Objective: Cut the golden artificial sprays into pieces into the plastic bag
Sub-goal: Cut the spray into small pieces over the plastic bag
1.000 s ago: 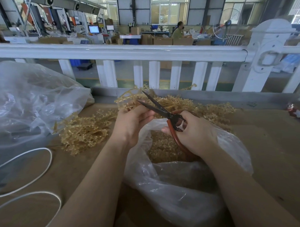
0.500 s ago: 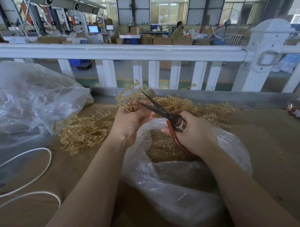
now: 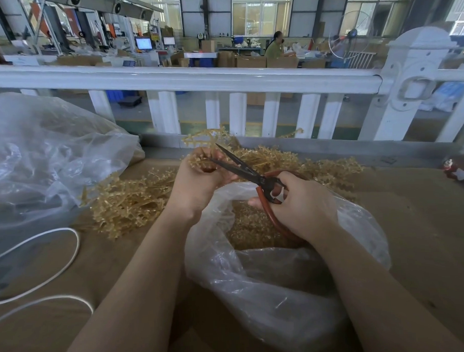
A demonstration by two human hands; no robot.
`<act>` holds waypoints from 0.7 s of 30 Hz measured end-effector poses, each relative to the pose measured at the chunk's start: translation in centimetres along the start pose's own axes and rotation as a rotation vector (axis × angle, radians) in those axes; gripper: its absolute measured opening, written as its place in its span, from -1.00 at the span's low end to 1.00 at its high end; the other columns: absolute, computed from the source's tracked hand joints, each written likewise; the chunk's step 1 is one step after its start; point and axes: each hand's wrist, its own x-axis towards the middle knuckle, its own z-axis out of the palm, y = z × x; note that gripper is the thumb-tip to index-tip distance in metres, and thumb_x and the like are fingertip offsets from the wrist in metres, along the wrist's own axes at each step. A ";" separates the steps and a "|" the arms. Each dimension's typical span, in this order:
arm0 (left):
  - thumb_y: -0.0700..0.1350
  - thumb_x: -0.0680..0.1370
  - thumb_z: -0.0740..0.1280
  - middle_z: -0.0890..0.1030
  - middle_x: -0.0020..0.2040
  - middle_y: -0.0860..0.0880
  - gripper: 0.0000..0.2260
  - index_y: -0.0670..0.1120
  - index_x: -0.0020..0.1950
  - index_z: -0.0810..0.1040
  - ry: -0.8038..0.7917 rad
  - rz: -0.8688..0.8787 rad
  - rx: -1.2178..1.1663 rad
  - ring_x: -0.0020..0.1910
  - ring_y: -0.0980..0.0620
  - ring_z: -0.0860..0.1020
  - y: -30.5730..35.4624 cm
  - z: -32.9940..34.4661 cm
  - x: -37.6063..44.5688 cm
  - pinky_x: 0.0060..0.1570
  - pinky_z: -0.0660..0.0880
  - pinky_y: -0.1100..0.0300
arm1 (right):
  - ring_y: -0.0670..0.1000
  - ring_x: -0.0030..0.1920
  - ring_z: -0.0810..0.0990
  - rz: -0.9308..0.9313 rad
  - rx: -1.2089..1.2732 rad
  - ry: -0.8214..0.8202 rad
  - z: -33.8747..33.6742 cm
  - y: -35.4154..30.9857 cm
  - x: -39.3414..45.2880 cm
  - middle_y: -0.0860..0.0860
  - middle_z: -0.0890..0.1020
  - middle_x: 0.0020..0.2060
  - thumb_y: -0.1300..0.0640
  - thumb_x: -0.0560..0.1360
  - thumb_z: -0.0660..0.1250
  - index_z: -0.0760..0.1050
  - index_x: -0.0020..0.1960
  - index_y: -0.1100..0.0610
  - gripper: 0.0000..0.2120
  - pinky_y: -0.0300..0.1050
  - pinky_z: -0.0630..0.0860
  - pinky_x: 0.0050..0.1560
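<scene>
left hand (image 3: 197,186) gripping golden spray (image 3: 199,161), right hand (image 3: 303,205) clutching scissors (image 3: 241,167)

Two hands in frame: left hand (image 3: 199,185) gripping one golden spray (image 3: 206,150), right hand (image 3: 303,205) holding one pair of scissors (image 3: 241,167), blades parted. Plastic bags, two: one near, centre (image 3: 268,280), holding cut golden pieces (image 3: 251,227), too many to count; one far left (image 3: 41,161). Loose sprays on table in two heaps, left (image 3: 126,200) and far right (image 3: 330,169); number per heap not countable. White cord loops (image 3: 57,261) near left: two. One small red-and-white ornament (image 3: 459,171) at right edge. One white railing (image 3: 196,77) across far side.
</scene>
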 end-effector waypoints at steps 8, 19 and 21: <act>-0.41 0.43 0.45 0.67 -0.15 -0.13 -0.80 -0.33 0.02 0.55 0.004 -0.005 0.010 -0.11 -0.04 0.65 0.0 -0.2 0.1 -0.04 0.56 0.11 | -0.32 -0.40 0.30 0.015 -0.027 0.004 -0.1 0.0 0.1 -0.38 0.34 -0.41 -0.72 0.19 -0.09 0.33 -0.06 -0.26 -0.35 -0.35 0.17 -0.44; -0.22 0.29 0.48 0.71 -0.26 -0.08 -0.93 -0.08 -0.29 0.73 0.038 -0.180 -0.208 -0.24 0.05 0.68 0.3 0.0 -0.2 -0.15 0.63 0.24 | -0.36 -0.36 0.31 0.055 0.013 0.003 -0.3 0.0 0.0 -0.37 0.40 -0.34 -0.67 0.24 0.05 0.53 0.11 -0.19 -0.26 -0.38 0.20 -0.40; -0.23 0.29 0.47 0.70 -0.26 -0.07 -0.94 -0.09 -0.28 0.72 0.031 -0.200 -0.262 -0.26 0.07 0.67 0.4 0.0 -0.2 -0.17 0.61 0.27 | -0.36 -0.37 0.30 0.061 0.003 -0.003 -0.2 0.0 0.1 -0.36 0.41 -0.33 -0.68 0.24 0.06 0.53 0.11 -0.18 -0.26 -0.39 0.20 -0.41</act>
